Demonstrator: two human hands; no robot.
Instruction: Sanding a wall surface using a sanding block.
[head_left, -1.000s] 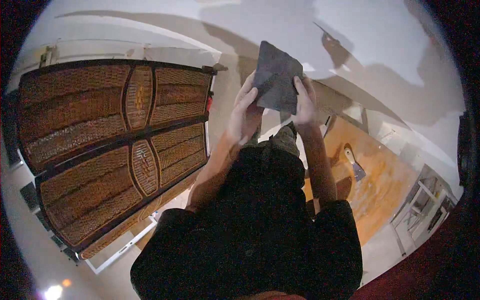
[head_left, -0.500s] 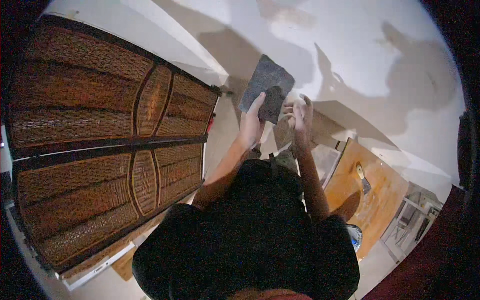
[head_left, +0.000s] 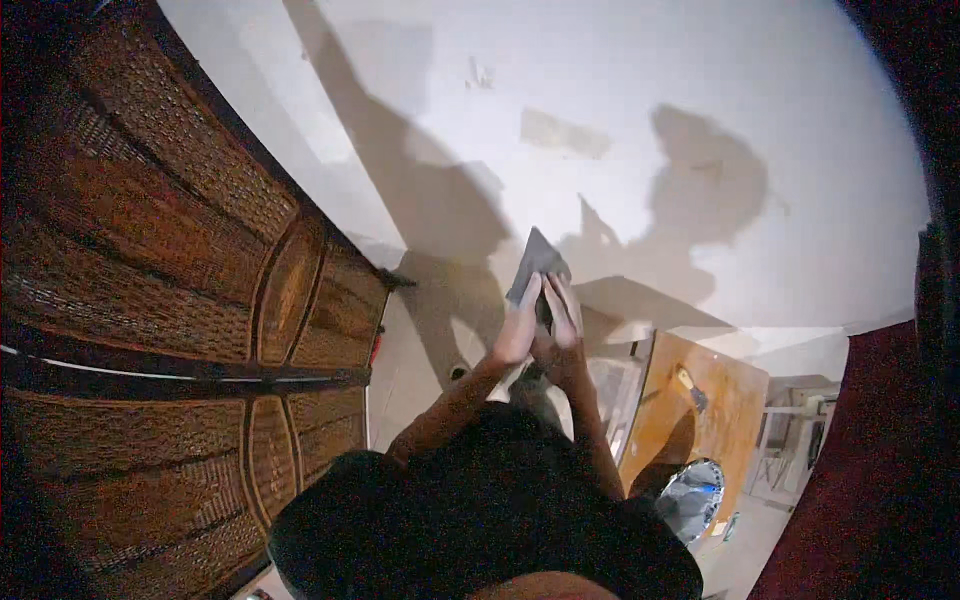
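A dark grey sheet of sandpaper (head_left: 533, 262) is held up in front of me, bent along its length so that its far end rises to a point. My left hand (head_left: 518, 325) grips its left side with the thumb and palm. My right hand (head_left: 564, 312) is pressed to the right side, its fingers lying close together along the sheet. The two hands almost meet at the near end, where they hide the lower part of the sandpaper.
A white wall (head_left: 600, 70) with patched spots and shadows rises ahead. Carved dark wooden door panels (head_left: 190, 300) stand at the left. To the right, a wooden table (head_left: 735, 400) bears a putty knife (head_left: 692, 388) and a bucket (head_left: 690, 500) stands by its near edge. Dark red cloth (head_left: 850, 450) hangs far right.
My right hand, free and apart half a second ago, has come onto the sandpaper. The flat sheet is now bent between both hands and lower in view. My view has tilted up toward the wall.
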